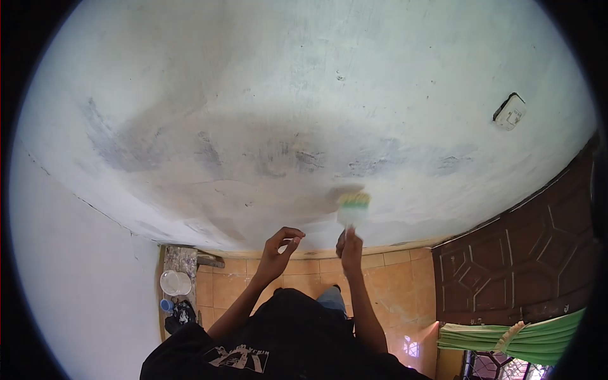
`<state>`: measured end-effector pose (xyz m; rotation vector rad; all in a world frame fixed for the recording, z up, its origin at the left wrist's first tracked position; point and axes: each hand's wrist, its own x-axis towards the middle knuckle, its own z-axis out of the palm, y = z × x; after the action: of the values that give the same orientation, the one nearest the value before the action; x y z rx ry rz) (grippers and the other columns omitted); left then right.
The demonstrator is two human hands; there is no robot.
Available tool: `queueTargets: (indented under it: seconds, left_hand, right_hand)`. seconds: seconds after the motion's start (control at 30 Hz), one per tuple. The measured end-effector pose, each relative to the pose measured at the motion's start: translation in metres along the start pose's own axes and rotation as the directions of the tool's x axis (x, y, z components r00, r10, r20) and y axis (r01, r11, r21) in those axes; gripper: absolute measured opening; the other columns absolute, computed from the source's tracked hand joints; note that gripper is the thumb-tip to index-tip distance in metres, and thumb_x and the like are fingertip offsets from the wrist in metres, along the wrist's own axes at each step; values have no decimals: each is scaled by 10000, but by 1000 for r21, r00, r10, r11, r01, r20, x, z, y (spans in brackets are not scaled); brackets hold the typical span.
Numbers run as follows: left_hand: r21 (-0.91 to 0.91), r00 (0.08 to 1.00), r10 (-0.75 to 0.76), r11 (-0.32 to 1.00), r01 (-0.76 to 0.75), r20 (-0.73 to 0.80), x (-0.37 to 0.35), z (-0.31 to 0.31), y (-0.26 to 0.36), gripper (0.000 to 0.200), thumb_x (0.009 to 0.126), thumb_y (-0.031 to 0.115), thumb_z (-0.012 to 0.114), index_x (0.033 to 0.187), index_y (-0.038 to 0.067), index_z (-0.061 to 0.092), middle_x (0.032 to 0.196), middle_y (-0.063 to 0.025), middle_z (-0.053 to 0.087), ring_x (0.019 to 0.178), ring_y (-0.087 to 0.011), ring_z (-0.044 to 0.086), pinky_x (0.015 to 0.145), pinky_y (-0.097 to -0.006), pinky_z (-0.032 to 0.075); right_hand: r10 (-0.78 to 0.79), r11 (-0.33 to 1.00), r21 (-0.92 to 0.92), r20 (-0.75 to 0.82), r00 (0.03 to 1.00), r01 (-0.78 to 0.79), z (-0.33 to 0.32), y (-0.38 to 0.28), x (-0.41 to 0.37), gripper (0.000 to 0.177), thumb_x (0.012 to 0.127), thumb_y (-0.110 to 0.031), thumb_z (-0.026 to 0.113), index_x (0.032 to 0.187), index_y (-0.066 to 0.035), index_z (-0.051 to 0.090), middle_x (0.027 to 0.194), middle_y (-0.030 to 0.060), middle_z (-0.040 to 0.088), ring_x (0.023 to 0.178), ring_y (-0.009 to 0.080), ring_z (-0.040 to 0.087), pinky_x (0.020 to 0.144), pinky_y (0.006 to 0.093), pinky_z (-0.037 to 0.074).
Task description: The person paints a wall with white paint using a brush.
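Note:
My right hand (349, 249) is closed round the pale handle of a brush (353, 207). The brush points up toward the wall (266, 82), its wide head banded green and yellowish and a little blurred, with a shadow beside it. Grey, rough worn patches (373, 158) run across the wall just above the brush. My left hand (278, 250) is raised lower left of the brush, near the foot of the wall in this view. Its fingers are loosely curled with nothing visible in them.
On the left, a worn wooden bench (181, 258) bears a whitish round container (175, 283), a blue cup (166, 306) and a black bag (184, 313). A wall switch (510, 114) sits upper right. To the right are a dark carved door (506, 266) and a green curtain (538, 332). Orange tiles (399, 285) cover the floor.

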<state>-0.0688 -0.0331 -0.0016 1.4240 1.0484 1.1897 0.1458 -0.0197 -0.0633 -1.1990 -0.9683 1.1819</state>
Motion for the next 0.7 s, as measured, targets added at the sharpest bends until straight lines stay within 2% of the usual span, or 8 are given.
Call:
queueTargets:
  seconds: [0.07,0.17,0.27,0.3,0.43,0.47,0.63,0.7]
  left_hand:
    - [-2,1000,-16,1000,16,13,-1,0,2,168,970,145,533,1053,19,607,1064,-87,641,1048,-186,595,909,-338,466]
    - [9,1000,-11,1000,11,22,1,-1,7,157,972,143,537,1049,27,609,1058,-73,644,1047,-174,596,900,-328,467]
    - [-17,1000,8,1000,-9,-10,-1,-4,5,147,972,145,545,1045,36,611,1056,-59,648,1044,-164,596,890,-318,467]
    - [-33,1000,13,999,-14,-26,-2,-5,3,147,972,146,545,1045,36,611,1057,-59,647,1044,-164,596,889,-318,468]
    - [-42,999,-7,999,5,-39,-11,-13,-4,148,972,147,546,1045,36,610,1059,-61,647,1042,-166,596,888,-319,469]
    - [-34,999,-4,999,3,-42,-12,-15,-7,149,972,147,546,1046,35,609,1059,-62,647,1042,-166,596,886,-319,470]
    - [-30,999,-34,999,34,-8,-11,-21,-12,147,970,145,549,1049,36,609,1060,-64,648,1042,-166,596,876,-320,475]
    - [-16,1000,-24,1000,25,1,-9,-19,-5,146,969,145,551,1047,37,611,1059,-65,648,1038,-167,598,875,-321,476]
  right_hand:
    - [-203,979,20,29,979,202,13,-58,17,529,1021,-482,346,619,-140,322,493,-53,279,405,47,250,382,234,194]
    - [-207,978,45,44,977,205,24,-108,40,532,1027,-473,331,619,-133,313,501,-51,276,416,50,250,387,240,186]
    - [-215,977,14,43,976,214,20,-57,53,531,1024,-481,331,626,-131,325,497,-48,287,411,49,264,385,233,199]
    - [-214,974,-67,34,976,216,9,-15,56,534,1034,-433,338,624,-96,398,487,-48,324,411,55,291,390,233,233]
    - [15,997,-75,-16,1000,-16,12,41,0,553,1018,-488,342,602,-124,343,479,-46,294,402,54,271,382,239,215]
    - [57,996,-63,-26,998,-58,15,34,-4,558,1011,-511,346,598,-136,319,476,-46,278,397,52,257,375,243,200]
    - [-199,978,67,57,978,195,34,-86,21,546,1019,-493,342,614,-127,326,500,-63,233,413,43,219,392,241,159]
    - [-164,986,29,63,985,162,35,-104,38,543,1037,-426,337,610,-94,387,485,-45,325,420,50,275,391,234,226]
